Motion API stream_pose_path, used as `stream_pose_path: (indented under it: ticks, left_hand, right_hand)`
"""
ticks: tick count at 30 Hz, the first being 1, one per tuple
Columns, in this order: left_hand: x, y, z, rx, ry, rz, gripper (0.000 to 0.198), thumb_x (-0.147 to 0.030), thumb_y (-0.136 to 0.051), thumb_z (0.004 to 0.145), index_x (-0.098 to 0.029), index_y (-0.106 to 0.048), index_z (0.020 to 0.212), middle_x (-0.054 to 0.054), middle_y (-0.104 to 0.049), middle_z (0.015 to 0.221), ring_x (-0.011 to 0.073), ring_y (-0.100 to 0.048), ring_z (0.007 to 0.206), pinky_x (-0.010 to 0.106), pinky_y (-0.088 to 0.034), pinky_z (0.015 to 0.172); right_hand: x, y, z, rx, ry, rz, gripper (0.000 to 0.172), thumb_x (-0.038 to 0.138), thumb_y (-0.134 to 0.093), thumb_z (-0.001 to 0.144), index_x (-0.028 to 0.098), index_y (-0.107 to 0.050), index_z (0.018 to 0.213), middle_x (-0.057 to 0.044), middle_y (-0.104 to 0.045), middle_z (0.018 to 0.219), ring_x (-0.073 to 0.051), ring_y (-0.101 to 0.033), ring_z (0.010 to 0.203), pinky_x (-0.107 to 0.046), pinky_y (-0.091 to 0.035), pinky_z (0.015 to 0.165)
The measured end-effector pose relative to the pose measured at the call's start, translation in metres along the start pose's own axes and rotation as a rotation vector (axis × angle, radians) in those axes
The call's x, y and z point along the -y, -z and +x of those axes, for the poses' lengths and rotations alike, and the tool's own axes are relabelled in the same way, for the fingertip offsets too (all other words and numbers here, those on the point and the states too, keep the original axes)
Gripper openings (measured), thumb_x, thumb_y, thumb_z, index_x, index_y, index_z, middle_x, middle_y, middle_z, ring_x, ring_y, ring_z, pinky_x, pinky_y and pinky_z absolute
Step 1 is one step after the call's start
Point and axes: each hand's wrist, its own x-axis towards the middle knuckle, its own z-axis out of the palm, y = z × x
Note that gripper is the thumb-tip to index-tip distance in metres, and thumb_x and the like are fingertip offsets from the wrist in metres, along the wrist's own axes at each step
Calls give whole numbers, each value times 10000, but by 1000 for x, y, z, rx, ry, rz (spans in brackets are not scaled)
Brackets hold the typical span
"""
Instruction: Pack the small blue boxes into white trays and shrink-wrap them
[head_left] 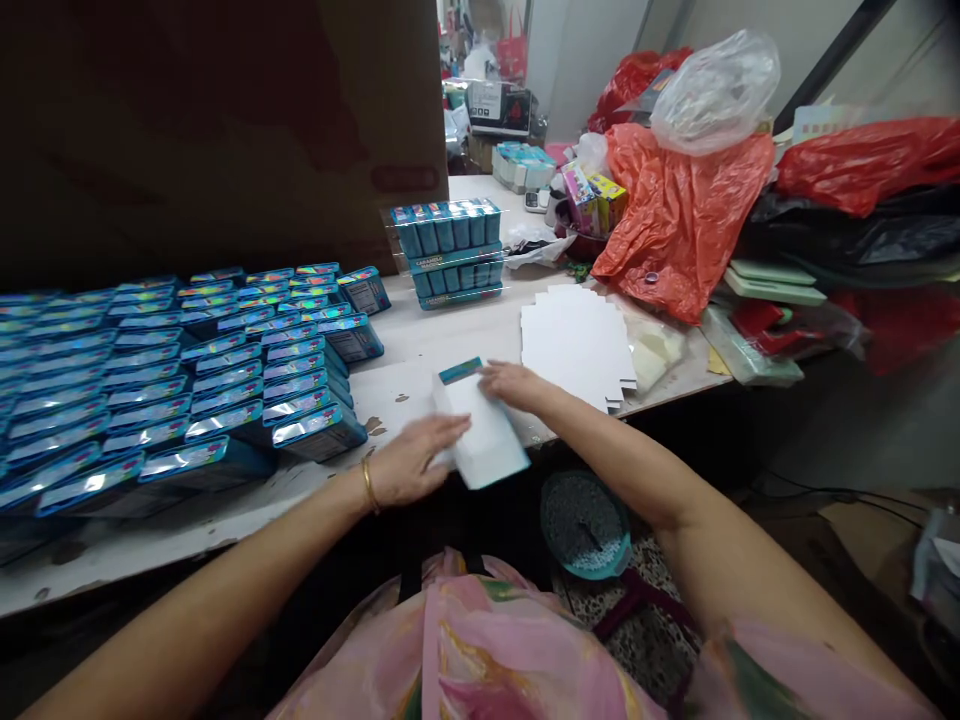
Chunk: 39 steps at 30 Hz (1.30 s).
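A white cardboard tray (491,440), partly folded, lies tilted at the table's front edge, with a strip of blue print at its far end. My left hand (420,455), wearing a gold bangle, grips its left side, thumb below and fingers over the white face; the hand is slightly blurred. At the far right corner, my right hand (514,385) has its bent fingers on the tray's edge. Flat white card blanks (574,335) lie stacked just right of that hand. Rows of small blue boxes (225,365) with shiny tops stand on the left.
Two filled blue display trays (450,250) are stacked at the back, by a large brown carton (225,130). Red plastic bags (675,210) hang over the right side of the white table (405,350). Below the front edge is a teal basin (589,525) holding small pale pieces.
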Motion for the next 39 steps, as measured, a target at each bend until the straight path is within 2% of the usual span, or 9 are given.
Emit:
stream_pose_path:
  ticks: [2,6,11,14,19,24,30,35,39]
  left_hand:
    - [21,4,4,-119,-18,163,606,-268,-509,745,-190,-322,1315,83,-348,1377,262,-241,1280,478,-149,1041]
    - [52,-11,30,-207,-5,335,244,-266,-443,826,-193,-576,1017,73,-593,1032,215,-482,1043,470,-214,1005]
    - [55,-20,67,-153,131,285,329,-382,-376,856,-166,-608,767,80,-600,797,198,-543,804,318,-401,710]
    - [53,-22,70,-108,364,165,344,-454,-397,833,-181,-606,818,64,-610,791,195,-555,758,299,-394,669]
    - [47,-51,28,-430,410,347,397,-446,-471,799,-158,-524,1066,126,-536,1072,259,-473,989,365,-353,821]
    - [52,-70,7,-246,364,391,244,-262,-376,866,-133,-583,859,114,-573,846,228,-511,830,348,-378,735]
    - [49,-54,10,-134,398,234,321,-344,-389,863,-130,-605,759,101,-590,762,207,-544,779,319,-401,689]
    - [56,-28,9,-368,513,278,321,-391,-446,822,-168,-573,1013,123,-552,1051,251,-478,1006,376,-392,813]
    - [79,-19,24,-128,607,274,250,-227,-456,785,-142,-593,976,134,-588,968,267,-523,946,383,-435,744]
  right_hand:
    - [-4,12,1,-112,-52,13,328,50,-399,814,205,-601,1020,-10,-573,1160,-131,-441,1141,-312,-322,958]
    - [50,26,-32,-417,-252,102,328,163,-364,873,185,-506,1168,-66,-537,1183,-171,-466,1081,-327,-376,912]
    - [119,-3,-59,-346,-404,65,378,283,-502,827,145,-469,1177,-127,-517,1131,-234,-446,1014,-361,-405,837]
    - [109,-32,-51,-297,-419,2,371,233,-549,798,140,-474,1150,-122,-512,1104,-230,-425,1017,-349,-385,841]
    - [83,-56,-44,-245,-397,-23,197,194,-434,855,185,-534,1025,-74,-544,953,-187,-455,881,-310,-355,747]
    - [81,-54,-40,-137,-381,-43,121,223,-438,847,175,-543,811,-66,-556,824,-188,-471,798,-298,-317,662]
    - [69,-46,-37,-29,-325,40,179,337,-479,840,176,-551,810,-57,-578,798,-179,-505,782,-279,-343,666]
    - [44,-21,-20,-176,-216,144,327,446,-505,804,189,-548,1002,-76,-551,1040,-194,-474,975,-314,-352,832]
    - [29,-14,14,-72,-274,-8,255,257,-508,813,181,-533,1055,-89,-555,1059,-203,-484,977,-327,-366,801]
